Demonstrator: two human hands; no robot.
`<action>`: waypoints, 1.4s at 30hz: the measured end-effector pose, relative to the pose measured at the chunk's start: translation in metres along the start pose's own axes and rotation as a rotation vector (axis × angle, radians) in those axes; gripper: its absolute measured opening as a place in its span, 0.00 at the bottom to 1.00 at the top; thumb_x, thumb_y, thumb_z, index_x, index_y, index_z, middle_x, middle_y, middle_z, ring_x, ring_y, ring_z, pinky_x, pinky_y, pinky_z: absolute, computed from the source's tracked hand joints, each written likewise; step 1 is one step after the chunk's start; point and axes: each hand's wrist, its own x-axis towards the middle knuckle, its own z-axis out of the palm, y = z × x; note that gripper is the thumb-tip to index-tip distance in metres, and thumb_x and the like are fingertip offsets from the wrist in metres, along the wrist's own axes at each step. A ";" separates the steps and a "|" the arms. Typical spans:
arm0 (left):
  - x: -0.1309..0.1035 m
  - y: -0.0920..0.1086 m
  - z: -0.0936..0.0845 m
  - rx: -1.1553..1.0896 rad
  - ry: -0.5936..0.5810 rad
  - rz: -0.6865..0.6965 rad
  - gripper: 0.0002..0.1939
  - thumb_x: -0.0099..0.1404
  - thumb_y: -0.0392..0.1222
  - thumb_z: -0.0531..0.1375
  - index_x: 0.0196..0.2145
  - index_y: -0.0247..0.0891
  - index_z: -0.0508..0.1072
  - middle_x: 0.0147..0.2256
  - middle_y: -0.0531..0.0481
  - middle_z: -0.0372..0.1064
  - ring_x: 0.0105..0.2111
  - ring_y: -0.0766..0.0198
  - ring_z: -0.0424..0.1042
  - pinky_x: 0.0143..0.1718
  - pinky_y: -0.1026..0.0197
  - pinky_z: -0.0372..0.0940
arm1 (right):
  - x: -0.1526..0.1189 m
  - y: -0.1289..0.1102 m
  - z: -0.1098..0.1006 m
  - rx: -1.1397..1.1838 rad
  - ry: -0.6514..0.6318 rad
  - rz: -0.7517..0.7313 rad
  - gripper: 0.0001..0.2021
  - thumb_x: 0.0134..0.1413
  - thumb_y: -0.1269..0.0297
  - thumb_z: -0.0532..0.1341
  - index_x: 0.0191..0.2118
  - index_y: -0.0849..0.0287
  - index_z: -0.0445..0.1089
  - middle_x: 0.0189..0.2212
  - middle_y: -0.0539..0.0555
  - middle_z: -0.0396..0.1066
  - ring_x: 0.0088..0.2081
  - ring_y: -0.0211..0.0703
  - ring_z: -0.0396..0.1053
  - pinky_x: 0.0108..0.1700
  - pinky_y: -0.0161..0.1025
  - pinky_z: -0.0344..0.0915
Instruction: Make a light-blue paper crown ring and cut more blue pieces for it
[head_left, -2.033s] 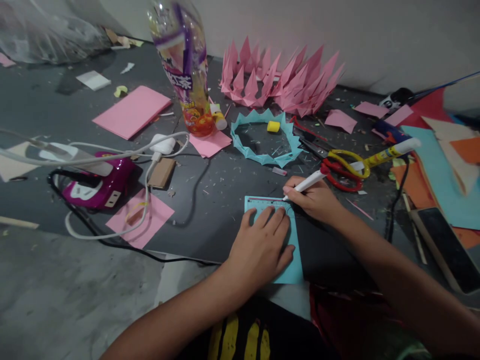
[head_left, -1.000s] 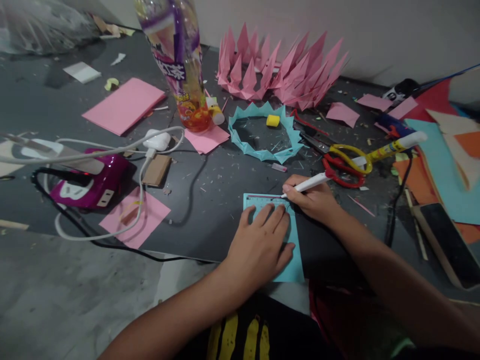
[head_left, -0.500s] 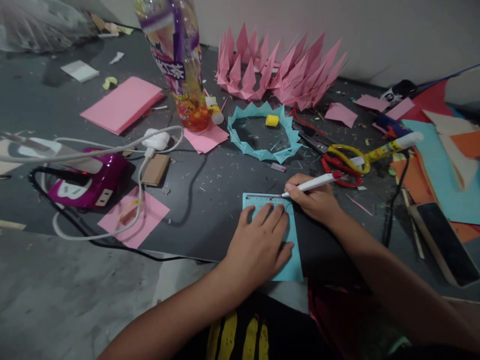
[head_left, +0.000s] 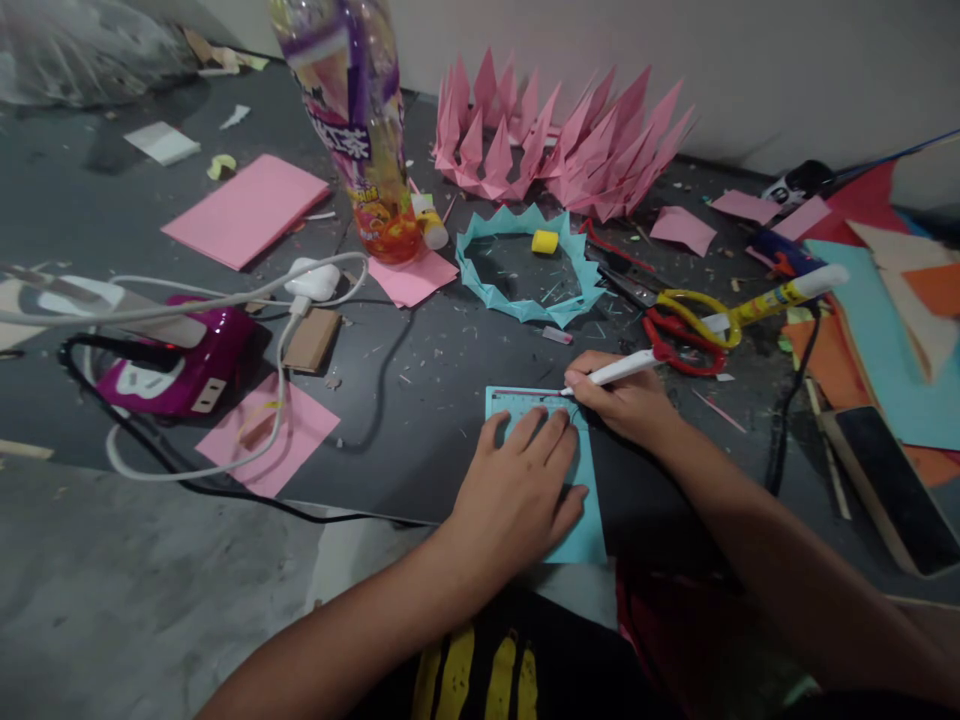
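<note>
A white pen (head_left: 621, 367) with a red end is pinched in my right hand (head_left: 626, 400), its tip at the upper right of a blue paper sheet (head_left: 585, 535). Spread over that sheet, my left hand (head_left: 517, 480) presses down a clear ruler (head_left: 525, 398), most of which is hidden under the fingers. A dark reddish line runs along the ruler's upper edge. Beyond the hands lies a folded blue paper ring (head_left: 472, 275) with a small yellow piece (head_left: 544, 242) inside. A pen cap (head_left: 556, 335) rests between ring and sheet.
Scissors (head_left: 686, 340) and a glue tube (head_left: 787, 295) lie right, near a phone (head_left: 892, 490). A drink bottle (head_left: 367, 170) stands behind, beside pink folded-paper crowns (head_left: 495, 150). On the left are a purple power strip (head_left: 176, 370), cables and pink paper (head_left: 247, 210).
The pen's rear end has tipped slightly lower and to the left, while its tip stays at nearly the same spot. My left hand and the sheet keep their place.
</note>
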 end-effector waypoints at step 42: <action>0.002 0.000 -0.003 -0.100 -0.019 -0.027 0.20 0.67 0.48 0.48 0.51 0.35 0.63 0.51 0.44 0.65 0.52 0.54 0.59 0.55 0.46 0.52 | 0.035 -0.025 0.035 0.176 -0.058 -0.083 0.10 0.53 0.60 0.56 0.24 0.58 0.64 0.20 0.46 0.67 0.24 0.34 0.61 0.29 0.34 0.55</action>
